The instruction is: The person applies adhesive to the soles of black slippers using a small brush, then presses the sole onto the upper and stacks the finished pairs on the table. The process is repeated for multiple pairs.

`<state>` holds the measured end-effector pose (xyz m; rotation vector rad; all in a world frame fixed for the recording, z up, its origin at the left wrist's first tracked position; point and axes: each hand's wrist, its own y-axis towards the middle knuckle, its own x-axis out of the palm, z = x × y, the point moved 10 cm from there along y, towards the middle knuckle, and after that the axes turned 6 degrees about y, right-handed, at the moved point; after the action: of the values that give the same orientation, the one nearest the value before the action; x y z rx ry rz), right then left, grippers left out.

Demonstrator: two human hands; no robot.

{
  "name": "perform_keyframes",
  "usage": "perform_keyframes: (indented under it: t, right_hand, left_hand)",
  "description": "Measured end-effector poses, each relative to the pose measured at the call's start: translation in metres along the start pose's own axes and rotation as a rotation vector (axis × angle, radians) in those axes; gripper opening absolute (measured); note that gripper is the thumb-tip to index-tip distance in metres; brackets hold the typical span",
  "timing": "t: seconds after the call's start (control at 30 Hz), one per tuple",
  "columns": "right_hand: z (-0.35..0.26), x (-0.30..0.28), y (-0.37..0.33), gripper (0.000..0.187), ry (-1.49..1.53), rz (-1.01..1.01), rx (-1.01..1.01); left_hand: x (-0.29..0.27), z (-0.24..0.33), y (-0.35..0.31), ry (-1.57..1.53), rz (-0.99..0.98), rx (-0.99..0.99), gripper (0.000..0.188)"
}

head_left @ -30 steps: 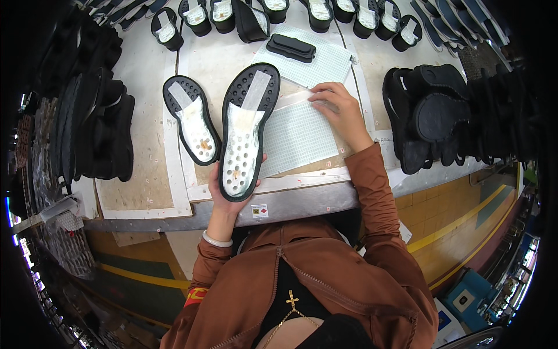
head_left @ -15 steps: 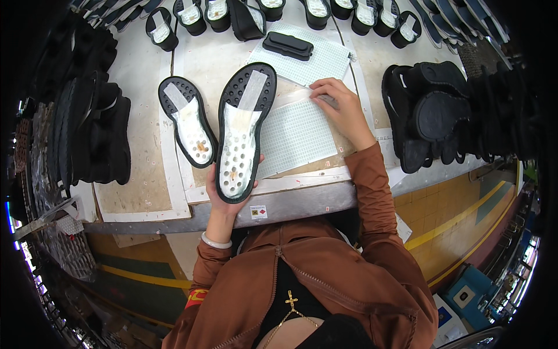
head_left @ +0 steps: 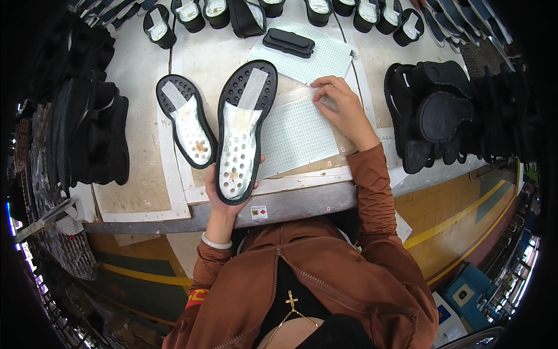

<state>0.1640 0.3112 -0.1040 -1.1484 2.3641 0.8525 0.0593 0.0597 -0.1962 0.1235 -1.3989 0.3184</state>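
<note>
My left hand [head_left: 218, 200] grips the heel end of a black shoe sole [head_left: 239, 157], its inner side facing up. A white lining with rows of round holes covers much of that sole, and a pale strip [head_left: 254, 87] lies along its forefoot. Left of it, a second, smaller-looking sole [head_left: 189, 128] with a similar strip rests on the table. My right hand [head_left: 344, 110] is bent at the upper right edge of a white sheet with a fine printed grid [head_left: 296, 136]. Its thumb and fingertips close together there; what they pinch is too small to make out.
A black oblong block [head_left: 288, 43] sits on another gridded sheet [head_left: 325, 64] farther back. Several soles [head_left: 189, 16] line the table's far side. Black soles are stacked at the left [head_left: 104, 134] and right [head_left: 442, 116]. The metal table edge [head_left: 296, 203] runs before me.
My right fingers have shifted very slightly at the sheet's edge. The left hand still holds the sole in about the same place.
</note>
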Motion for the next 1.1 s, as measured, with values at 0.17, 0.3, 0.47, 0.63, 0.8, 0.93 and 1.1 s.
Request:
perform_keyframes:
  t: [0.17,0.3,0.47,0.63,0.8,0.93,1.1]
  right_hand:
    - [-0.002,0.003,0.002,0.015,-0.021,-0.02,-0.041]
    - [0.002,0.004,0.001,0.016,-0.003,-0.03,-0.026]
    - [0.005,0.005,0.001,0.015,-0.005,-0.03,-0.017]
    - [0.007,0.005,0.0,0.013,-0.013,-0.033,0.002]
    - [0.007,0.003,0.001,0.012,0.031,-0.038,0.009]
    - [0.012,0.005,0.001,0.012,0.032,-0.058,0.069]
    - [0.004,0.003,0.004,0.015,-0.005,-0.04,0.014]
  left_hand:
    - [0.0,0.0,0.0,0.015,0.003,-0.005,0.082]
    - [-0.001,0.001,-0.001,0.021,0.018,-0.001,0.082]
    - [-0.002,0.0,-0.001,0.026,0.024,-0.008,0.082]
    - [-0.001,0.0,0.0,0.031,0.022,-0.007,0.083]
    - [-0.001,0.0,-0.001,0.024,0.033,-0.01,0.083]
    - [-0.001,0.0,0.0,0.032,0.028,-0.013,0.083]
    - [-0.001,-0.001,-0.001,0.021,0.034,-0.019,0.084]
